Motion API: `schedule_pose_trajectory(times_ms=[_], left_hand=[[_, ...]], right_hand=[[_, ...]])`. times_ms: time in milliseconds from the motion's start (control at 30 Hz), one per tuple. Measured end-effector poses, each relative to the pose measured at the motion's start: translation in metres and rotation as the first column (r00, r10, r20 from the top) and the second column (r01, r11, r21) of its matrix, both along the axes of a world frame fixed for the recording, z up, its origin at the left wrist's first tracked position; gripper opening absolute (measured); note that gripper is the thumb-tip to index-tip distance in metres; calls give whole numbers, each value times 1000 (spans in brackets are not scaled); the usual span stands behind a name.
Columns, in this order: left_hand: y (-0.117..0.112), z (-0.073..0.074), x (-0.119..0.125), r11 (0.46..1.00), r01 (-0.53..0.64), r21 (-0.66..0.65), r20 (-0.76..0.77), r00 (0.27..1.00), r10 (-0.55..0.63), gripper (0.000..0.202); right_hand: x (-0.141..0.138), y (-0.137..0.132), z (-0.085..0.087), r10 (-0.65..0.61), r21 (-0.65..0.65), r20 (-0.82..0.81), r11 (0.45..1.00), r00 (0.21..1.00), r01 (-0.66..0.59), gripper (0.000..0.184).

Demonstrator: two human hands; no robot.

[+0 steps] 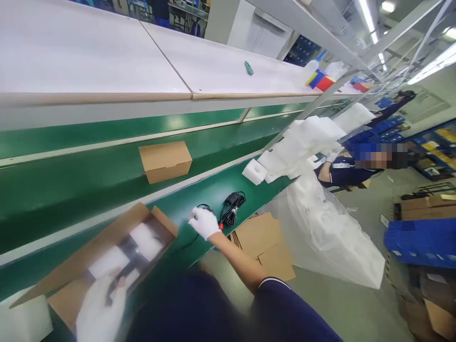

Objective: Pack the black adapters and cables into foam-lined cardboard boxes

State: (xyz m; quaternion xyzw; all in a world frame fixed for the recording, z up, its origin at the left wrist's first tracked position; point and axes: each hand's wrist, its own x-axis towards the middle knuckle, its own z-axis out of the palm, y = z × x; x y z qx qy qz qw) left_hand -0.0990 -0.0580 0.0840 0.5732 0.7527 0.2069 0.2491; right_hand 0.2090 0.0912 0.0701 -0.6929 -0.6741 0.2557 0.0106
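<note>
An open cardboard box (107, 247) lies on the green belt at the lower left, with white foam and a dark part inside. My left hand (99, 308), in a white glove and blurred, rests on the box's near edge over the dark part. My right hand (204, 222), also gloved, is closed on a black cable (204, 207) on the belt. A second bundled black cable with adapter (233, 206) lies just right of that hand.
A closed cardboard box (166, 160) rides the upper belt. A white foam block (254, 171) and stacked foam pieces (302, 142) sit to the right, near a co-worker's gloved hand (333, 156). Flat cardboard sheets (265, 244) and a plastic bag (331, 232) lie below the belt.
</note>
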Motion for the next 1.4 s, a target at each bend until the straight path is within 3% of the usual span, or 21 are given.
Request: schedule_pose_trajectory(times_ms=[67,133,200,300,400,533,633,700,733,800,867,967,1033,1133,1233,1300,1400], left_hand=[[14,10,36,1000,28,-9,22,999,-28,31],[26,14,64,997,60,40,39,997,-61,31],[34,14,86,985,100,140,29,994,-105,31],[44,15,114,952,185,245,-7,982,-190,30],[54,24,143,937,247,246,15,966,-259,27],[64,35,178,945,268,188,176,937,-301,31],[74,32,202,971,238,-24,418,885,-207,49],[85,24,217,945,288,-153,656,745,-121,73],[91,18,225,924,343,-170,773,628,-91,85],[106,9,241,888,453,-74,936,339,-95,104],[118,2,252,868,485,105,976,117,-183,113],[125,-4,259,884,414,216,973,-17,-229,101],[124,-6,258,942,311,125,990,-100,-99,81],[120,0,251,987,145,-68,940,-321,112,52],[123,19,237,990,57,-126,847,-513,137,46],[127,32,226,994,58,-90,817,-567,107,53],[133,41,212,992,127,-4,833,-549,74,57]], right_hand=[[46,19,-26,-188,-151,132,967,973,207,75],[69,35,-60,-368,-286,169,869,914,403,95],[72,44,-89,-452,-329,161,814,878,479,94],[61,47,-112,-468,-294,101,829,878,475,88],[62,43,-108,-495,-312,-30,830,868,463,87],[99,25,-74,-489,-296,-286,863,824,410,77],[132,4,-36,-374,-174,-676,918,635,356,80],[144,-9,-13,-199,-36,-839,948,506,315,83],[145,-15,-3,-103,49,-858,958,502,281,83],[139,-22,11,97,230,-830,956,549,180,80],[124,-25,19,249,347,-770,936,587,58,78],[101,-19,29,313,348,-756,936,575,-52,79],[95,-13,33,275,308,-793,951,544,-32,75],[99,-10,30,140,222,-818,972,558,82,65],[108,-18,20,-1,-4,-804,1000,595,-4,65],[107,-28,16,-33,-142,-812,979,582,-144,64],[96,-42,23,-37,-191,-853,951,521,-244,56]])
